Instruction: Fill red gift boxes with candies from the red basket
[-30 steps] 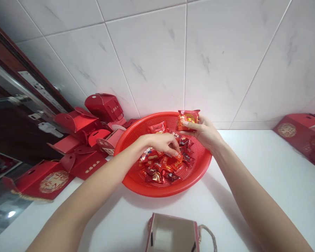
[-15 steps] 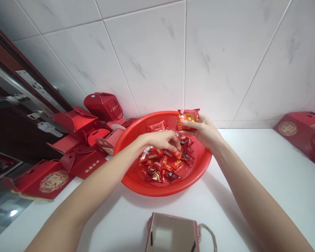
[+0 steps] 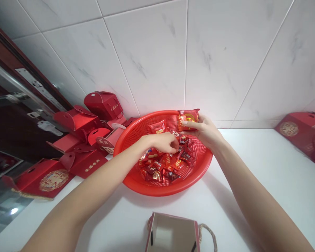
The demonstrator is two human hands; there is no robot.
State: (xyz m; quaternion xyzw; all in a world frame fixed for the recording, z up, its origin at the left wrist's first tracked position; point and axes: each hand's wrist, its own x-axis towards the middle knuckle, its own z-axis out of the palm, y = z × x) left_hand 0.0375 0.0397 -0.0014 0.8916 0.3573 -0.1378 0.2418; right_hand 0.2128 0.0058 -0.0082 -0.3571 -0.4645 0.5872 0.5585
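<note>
A red plastic colander (image 3: 132, 187) stands on the white table with several wrapped candies (image 3: 168, 162) in it. My left hand (image 3: 164, 141) is down among the candies, its fingers curled together; whatever they hold is hidden. Over the colander's back right rim, my right hand (image 3: 206, 131) grips a red and gold snack packet (image 3: 188, 116) between thumb and fingers. Another red packet (image 3: 157, 126) lies against the colander's back wall. In front of the colander is an open box (image 3: 173, 217) with a rope handle, its inside pale.
Several red gift boxes (image 3: 88, 164) are piled to the left, beside a dark door frame with a metal lock. More red boxes (image 3: 299, 134) stand at the far right. A white tiled wall (image 3: 157, 59) rises behind the table (image 3: 252, 157).
My left hand has shifted slightly left and its fingers have curled more. The red candy at its fingertips has gone out of sight. My right hand keeps its packet in nearly the same place.
</note>
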